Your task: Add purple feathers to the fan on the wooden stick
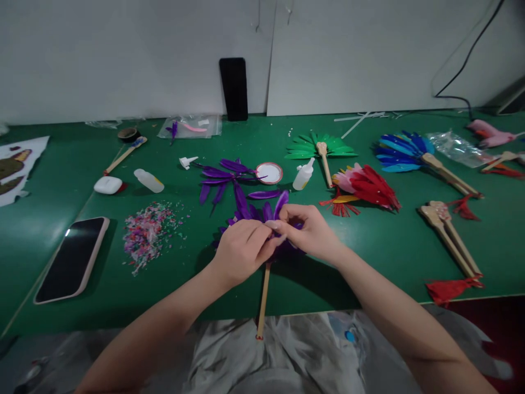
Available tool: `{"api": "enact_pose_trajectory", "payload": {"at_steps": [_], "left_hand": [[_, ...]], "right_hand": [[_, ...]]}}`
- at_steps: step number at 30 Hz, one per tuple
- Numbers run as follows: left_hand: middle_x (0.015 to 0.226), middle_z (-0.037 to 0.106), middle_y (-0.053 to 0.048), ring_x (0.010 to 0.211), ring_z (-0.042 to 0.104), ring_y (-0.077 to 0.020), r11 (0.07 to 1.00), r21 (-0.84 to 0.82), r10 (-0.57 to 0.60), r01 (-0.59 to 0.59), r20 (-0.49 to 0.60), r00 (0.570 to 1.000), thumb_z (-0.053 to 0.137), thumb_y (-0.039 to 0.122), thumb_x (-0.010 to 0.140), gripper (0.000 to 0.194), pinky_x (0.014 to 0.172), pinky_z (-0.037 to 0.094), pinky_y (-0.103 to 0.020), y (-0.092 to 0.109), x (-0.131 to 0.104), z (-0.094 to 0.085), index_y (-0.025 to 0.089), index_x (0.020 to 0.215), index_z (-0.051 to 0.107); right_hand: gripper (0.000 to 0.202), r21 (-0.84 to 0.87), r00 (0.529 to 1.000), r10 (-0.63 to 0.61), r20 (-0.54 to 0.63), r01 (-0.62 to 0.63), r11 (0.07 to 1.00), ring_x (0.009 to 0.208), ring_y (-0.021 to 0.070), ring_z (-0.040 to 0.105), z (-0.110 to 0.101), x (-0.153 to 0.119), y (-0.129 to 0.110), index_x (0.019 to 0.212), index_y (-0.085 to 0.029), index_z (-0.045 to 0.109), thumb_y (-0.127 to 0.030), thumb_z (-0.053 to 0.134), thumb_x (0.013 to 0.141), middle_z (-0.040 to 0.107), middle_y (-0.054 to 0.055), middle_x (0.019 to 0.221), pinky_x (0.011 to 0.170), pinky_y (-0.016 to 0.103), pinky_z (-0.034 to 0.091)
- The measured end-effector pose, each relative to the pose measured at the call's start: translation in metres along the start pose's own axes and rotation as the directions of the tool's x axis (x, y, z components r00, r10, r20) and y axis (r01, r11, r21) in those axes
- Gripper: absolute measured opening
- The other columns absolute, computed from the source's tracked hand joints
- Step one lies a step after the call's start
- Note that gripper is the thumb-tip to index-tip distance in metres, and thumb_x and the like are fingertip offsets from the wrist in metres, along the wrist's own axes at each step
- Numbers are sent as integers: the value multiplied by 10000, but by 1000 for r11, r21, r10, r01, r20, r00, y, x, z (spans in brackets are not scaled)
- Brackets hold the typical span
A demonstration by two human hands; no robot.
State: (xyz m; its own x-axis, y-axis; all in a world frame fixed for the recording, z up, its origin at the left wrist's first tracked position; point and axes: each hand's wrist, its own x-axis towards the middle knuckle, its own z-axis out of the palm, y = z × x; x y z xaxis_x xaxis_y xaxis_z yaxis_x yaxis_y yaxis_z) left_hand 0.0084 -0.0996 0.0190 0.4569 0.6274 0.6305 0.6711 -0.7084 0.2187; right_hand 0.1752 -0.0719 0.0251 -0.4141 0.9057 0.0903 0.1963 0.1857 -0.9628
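Observation:
A purple feather fan (266,210) with a wooden handle (264,298) lies at the table's front edge, its handle reaching over the edge. Both hands are over the fan's middle, fingertips close together. My left hand (241,249) is closed in a pinch at the fan's centre; what it holds is hidden. My right hand (303,227) is also pinched, beside an upright purple feather (281,203); whatever is between its fingers is too small to name. Loose purple feathers (221,174) lie behind the fan, next to a round white dish (269,173) and a white glue bottle (303,174).
On the green table (197,295), a phone (71,260), colourful scraps (145,232) and a bottle (148,180) are at left. Green (322,150), red (371,189) and blue (410,153) feather fans lie at right, with wooden handles (451,238). Another phone (234,89) leans on the wall.

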Motion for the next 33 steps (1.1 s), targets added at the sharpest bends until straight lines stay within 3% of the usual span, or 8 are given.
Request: {"api": "enact_pose_trajectory", "payload": {"at_steps": [3, 6, 9, 12, 14, 19, 24, 33], "left_hand": [[719, 704, -40, 651, 654, -149, 989, -86, -122, 121, -10, 993, 411, 242, 935, 237, 621, 491, -255, 1, -1, -2, 179, 828, 613], [660, 696, -4, 591, 647, -120, 933, -232, -266, 274, 66, 962, 433, 228, 929, 197, 591, 477, -217, 2, 0, -5, 176, 844, 603], [553, 649, 33, 482, 596, -85, 861, -339, -332, 378, 188, 924, 432, 231, 930, 249, 517, 436, -181, 0, 3, -8, 178, 743, 587], [472, 581, 43, 405, 529, -72, 842, -353, -309, 407, 300, 902, 445, 273, 921, 320, 450, 383, -178, -4, 6, -11, 173, 640, 562], [426, 526, 49, 376, 494, -70, 826, -371, -313, 425, 325, 892, 435, 317, 926, 366, 432, 364, -184, -8, 7, -14, 172, 612, 554], [397, 484, 50, 359, 472, -72, 734, -423, -492, 532, 209, 845, 380, 323, 955, 410, 438, 377, -188, -21, 6, -19, 173, 623, 569], [416, 511, 43, 391, 501, -82, 751, -380, -509, 540, 189, 840, 409, 270, 939, 369, 466, 392, -197, -24, 4, -17, 177, 617, 561], [412, 511, 48, 377, 494, -78, 773, -354, -491, 526, 190, 850, 394, 269, 941, 359, 469, 392, -197, -23, 3, -14, 172, 644, 571]], "right_hand": [[372, 45, 998, 34, -52, -31, 999, 504, 82, 437, 1, 4, 6, 683, -192, 489, -491, 709, 711, 484, -53, 588, 460, 208, 358], [388, 222, 992, 106, -63, -89, 971, 498, 100, 514, -2, 9, 6, 855, -182, 569, -534, 671, 727, 568, -31, 625, 485, 231, 439], [355, 303, 984, 127, -127, -84, 949, 431, 88, 505, -11, 12, 4, 779, -175, 620, -528, 640, 761, 573, -32, 557, 465, 229, 446], [333, 224, 984, 130, -123, -100, 969, 392, 77, 463, -21, 12, 5, 661, -167, 628, -487, 686, 735, 547, -36, 511, 407, 216, 391], [293, 99, 992, 99, -78, -91, 991, 389, 78, 447, -26, 11, 7, 681, -162, 652, -447, 702, 733, 543, -36, 507, 388, 217, 354], [135, -244, 986, -137, 94, 156, 957, 671, 146, 617, -33, 11, 13, 802, -178, 701, -295, 639, 827, 704, 32, 767, 610, 247, 455], [75, -304, 951, -247, 187, 295, 906, 751, 154, 639, -28, 14, 20, 826, -185, 686, -240, 636, 835, 719, 39, 820, 703, 258, 473], [60, -351, 934, -287, 213, 347, 870, 721, 153, 624, -24, 20, 30, 836, -190, 683, -239, 648, 833, 717, 34, 804, 695, 272, 444]]}}
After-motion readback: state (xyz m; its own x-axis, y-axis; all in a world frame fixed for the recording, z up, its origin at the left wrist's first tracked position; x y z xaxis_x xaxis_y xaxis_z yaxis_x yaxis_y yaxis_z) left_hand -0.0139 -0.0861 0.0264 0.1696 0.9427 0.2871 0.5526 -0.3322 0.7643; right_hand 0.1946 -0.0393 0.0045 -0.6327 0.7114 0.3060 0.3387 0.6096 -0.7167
